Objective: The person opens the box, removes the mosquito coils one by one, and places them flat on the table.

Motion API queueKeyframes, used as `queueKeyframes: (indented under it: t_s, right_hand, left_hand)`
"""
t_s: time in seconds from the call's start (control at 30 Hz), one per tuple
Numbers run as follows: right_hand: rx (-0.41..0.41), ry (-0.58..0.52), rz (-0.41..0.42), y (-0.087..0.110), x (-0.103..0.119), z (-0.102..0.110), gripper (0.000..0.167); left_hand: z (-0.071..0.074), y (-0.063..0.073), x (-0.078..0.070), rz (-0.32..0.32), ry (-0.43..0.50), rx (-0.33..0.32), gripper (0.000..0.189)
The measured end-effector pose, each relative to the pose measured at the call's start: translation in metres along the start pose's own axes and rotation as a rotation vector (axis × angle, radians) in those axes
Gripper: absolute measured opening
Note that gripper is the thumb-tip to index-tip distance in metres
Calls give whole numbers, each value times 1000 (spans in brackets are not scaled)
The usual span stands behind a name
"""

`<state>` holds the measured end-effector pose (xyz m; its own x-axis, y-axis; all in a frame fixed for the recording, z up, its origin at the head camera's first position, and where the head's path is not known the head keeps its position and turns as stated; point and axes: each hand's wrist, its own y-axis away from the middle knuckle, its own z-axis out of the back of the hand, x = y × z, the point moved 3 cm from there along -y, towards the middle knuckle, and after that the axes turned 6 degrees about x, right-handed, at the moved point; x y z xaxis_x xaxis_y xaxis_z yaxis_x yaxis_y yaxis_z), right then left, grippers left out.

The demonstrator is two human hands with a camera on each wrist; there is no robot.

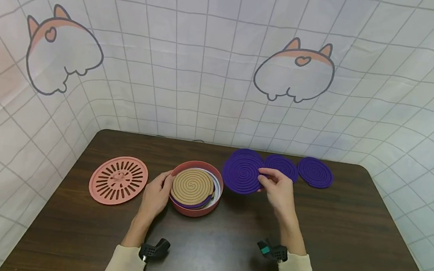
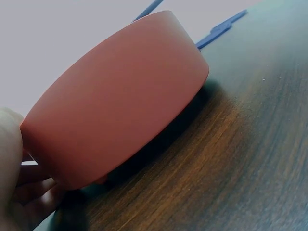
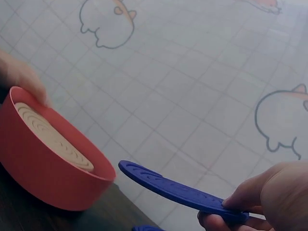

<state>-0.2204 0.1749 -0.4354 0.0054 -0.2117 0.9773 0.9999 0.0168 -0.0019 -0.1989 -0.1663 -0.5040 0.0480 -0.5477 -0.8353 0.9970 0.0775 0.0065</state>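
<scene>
I grip the left side of a round, brick-red container (image 1: 193, 213) with upright walls and a smooth finish; the thumb of my left hand (image 1: 156, 197) lies at the rim, and its fingers bear on the outer wall. The container stands on a dark brown, wood-grained tabletop (image 1: 208, 258). Inside it lies a tan disc with a raised spiral pattern (image 1: 191, 186), face up on top, with a purple edge (image 1: 183, 205) showing beneath it and a white liner (image 1: 217, 193) visible at the right. The fingers of my right hand (image 1: 280, 193) pinch a purple spiral-patterned disc (image 1: 242, 175) by its right edge, thumb on the upper face; the disc is held raised, just to the right of the container and apart from it. More purple shows behind its far edge; whether that belongs to a second disc in my grasp I cannot determine. Two further purple spiral discs lie flat on the tabletop to the right: the nearer one (image 1: 280, 165) is partly covered by my right hand, the outer one (image 1: 315, 172) is fully exposed. At the left, just beside my left hand, rests a salmon-pink round lid with radial slots (image 1: 118, 180). A white sheet with grey grid lines and cartoon animal drawings (image 1: 209, 59) hangs behind.
</scene>
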Motion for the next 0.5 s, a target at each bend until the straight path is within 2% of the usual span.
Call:
queueKeyframes:
  t_s: [0.23, 0.5]
  right_hand:
    - [-3, 18, -22, -1, -7, 8, 26]
    - [37, 47, -45, -2, -13, 11, 28]
  left_hand:
    - [0, 0, -1, -13, -2, -6, 42]
    - [0, 0, 0, -2, -2, 2, 41]
